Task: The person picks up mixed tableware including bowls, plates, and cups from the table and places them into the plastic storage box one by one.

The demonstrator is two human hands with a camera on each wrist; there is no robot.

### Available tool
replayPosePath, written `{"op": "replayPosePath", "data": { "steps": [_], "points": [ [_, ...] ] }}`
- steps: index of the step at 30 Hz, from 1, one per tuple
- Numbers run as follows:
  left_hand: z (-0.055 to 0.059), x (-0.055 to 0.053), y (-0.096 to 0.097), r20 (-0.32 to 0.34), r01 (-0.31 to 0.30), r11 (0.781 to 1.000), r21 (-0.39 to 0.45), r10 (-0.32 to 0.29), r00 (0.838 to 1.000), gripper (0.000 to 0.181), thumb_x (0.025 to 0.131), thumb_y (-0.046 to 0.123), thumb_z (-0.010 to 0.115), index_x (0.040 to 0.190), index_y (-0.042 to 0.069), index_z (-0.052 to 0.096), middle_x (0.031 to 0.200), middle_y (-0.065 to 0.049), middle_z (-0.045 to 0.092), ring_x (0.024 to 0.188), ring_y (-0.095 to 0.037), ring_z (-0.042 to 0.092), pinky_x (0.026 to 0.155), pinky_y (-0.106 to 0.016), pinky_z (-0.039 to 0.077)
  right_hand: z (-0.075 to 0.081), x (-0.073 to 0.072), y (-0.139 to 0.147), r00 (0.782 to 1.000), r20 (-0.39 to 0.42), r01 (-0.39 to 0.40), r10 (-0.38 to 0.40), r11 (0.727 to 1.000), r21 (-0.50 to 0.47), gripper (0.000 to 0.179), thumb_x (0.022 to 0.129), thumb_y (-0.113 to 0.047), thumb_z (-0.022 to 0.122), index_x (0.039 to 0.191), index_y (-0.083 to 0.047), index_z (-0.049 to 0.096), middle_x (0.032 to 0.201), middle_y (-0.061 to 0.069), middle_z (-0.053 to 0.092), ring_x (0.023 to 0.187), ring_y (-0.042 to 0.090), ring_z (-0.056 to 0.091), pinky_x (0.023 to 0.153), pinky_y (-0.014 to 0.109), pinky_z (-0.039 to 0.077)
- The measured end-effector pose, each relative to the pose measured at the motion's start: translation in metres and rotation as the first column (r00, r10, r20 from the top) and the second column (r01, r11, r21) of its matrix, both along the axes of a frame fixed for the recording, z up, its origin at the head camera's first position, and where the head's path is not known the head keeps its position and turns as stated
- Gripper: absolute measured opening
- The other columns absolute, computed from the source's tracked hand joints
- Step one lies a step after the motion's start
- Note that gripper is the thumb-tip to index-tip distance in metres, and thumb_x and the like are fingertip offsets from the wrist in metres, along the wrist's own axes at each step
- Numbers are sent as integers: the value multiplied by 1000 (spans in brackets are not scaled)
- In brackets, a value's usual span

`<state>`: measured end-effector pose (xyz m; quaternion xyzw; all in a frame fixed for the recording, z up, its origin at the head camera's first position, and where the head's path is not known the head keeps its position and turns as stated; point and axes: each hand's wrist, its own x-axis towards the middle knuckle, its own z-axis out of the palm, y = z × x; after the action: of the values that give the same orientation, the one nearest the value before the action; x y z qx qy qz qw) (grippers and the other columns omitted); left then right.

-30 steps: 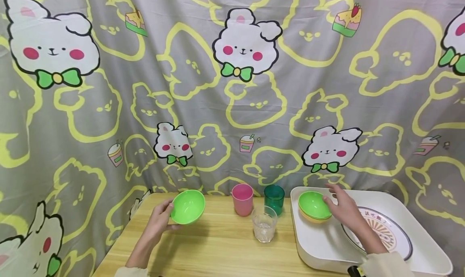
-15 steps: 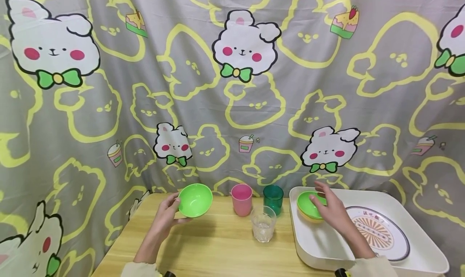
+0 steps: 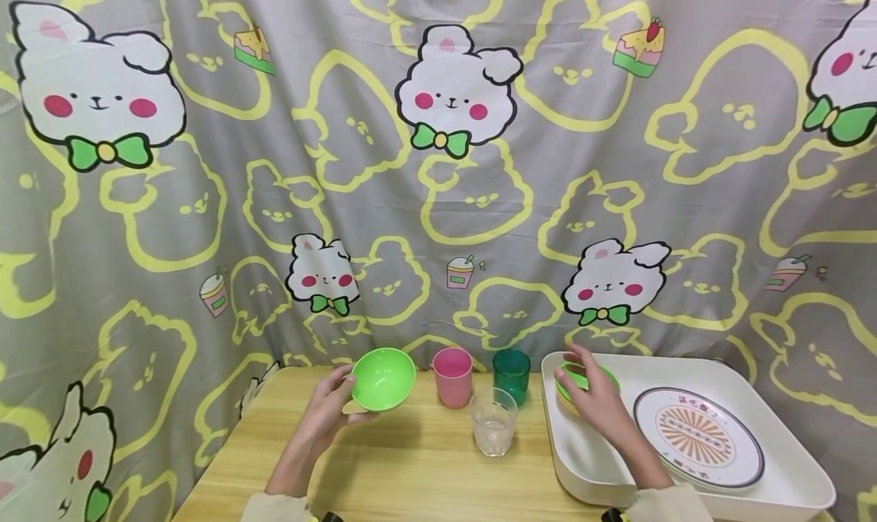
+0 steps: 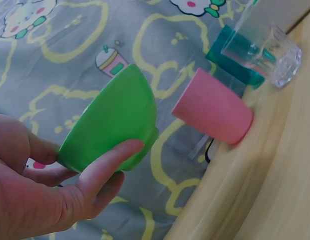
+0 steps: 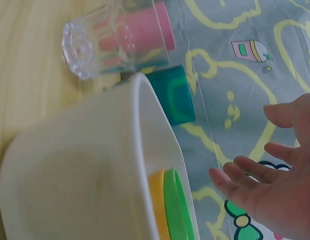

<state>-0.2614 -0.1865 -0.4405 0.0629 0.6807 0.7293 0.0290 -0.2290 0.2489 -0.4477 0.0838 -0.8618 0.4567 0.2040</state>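
Observation:
My left hand grips a green bowl by its side, above the left part of the table. In the left wrist view the bowl is tilted, with fingers under its base and the thumb side at its rim. My right hand hovers over the stacked bowls in the tray, its fingers spread and holding nothing. That stack has a green bowl on top of a yellow bowl; in the head view the hand hides most of it.
A pink cup, a teal cup and a clear glass stand between my hands on the wooden table. The white tray at right also holds a patterned plate. A printed curtain hangs behind.
My left hand has carried the green bowl to the right, toward the pink cup. My right hand has moved left over the stacked bowls. The view has shifted slightly.

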Motion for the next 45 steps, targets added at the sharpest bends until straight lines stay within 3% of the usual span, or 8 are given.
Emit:
{"op": "replayPosePath", "data": {
  "steps": [12,20,30,37,41,45],
  "points": [
    [1,2,16,5,80,996,31,-80,997,44,111,12,42,151,-8,38,146,-29,40,123,-39,55,85,-54,60,-3,-2,-41,993,111,-35,48,993,-114,60,105,-33,61,155,-10,38,146,24,50,135,45,48,104,61,48],
    [3,2,34,6,116,991,62,-116,993,45,111,11,43,151,-8,38,144,-29,40,123,-38,53,84,-54,60,0,-3,-58,990,110,-71,89,985,-160,60,104,-34,62,155,-12,38,147,24,49,133,44,50,104,61,48],
    [3,1,61,-3,177,980,89,-178,984,48,109,14,50,150,-8,39,145,-28,39,130,-41,47,83,-55,60,6,-3,-81,990,78,-109,121,983,-151,58,105,-34,60,154,-10,40,146,25,51,131,44,53,101,61,50],
    [1,1,78,-7,190,976,104,-190,982,48,109,15,50,149,-9,40,143,-29,40,126,-39,49,82,-54,61,6,-4,-96,987,108,-97,120,974,-204,64,104,-39,62,157,-13,37,143,22,55,128,41,57,105,60,47],
    [0,1,89,-5,195,974,113,-195,981,49,109,18,52,150,-6,42,141,-27,42,123,-36,51,82,-53,61,4,-6,-102,986,101,-106,133,967,-233,63,104,-36,62,156,-11,37,139,22,58,124,42,59,99,54,53],
    [0,2,99,-9,206,972,117,-206,978,51,108,21,54,151,-4,43,141,-25,43,124,-36,51,82,-54,61,2,-6,-106,982,106,-125,159,953,-276,56,104,-27,64,154,-10,43,134,25,59,115,41,64,85,47,61]
  ]
}}
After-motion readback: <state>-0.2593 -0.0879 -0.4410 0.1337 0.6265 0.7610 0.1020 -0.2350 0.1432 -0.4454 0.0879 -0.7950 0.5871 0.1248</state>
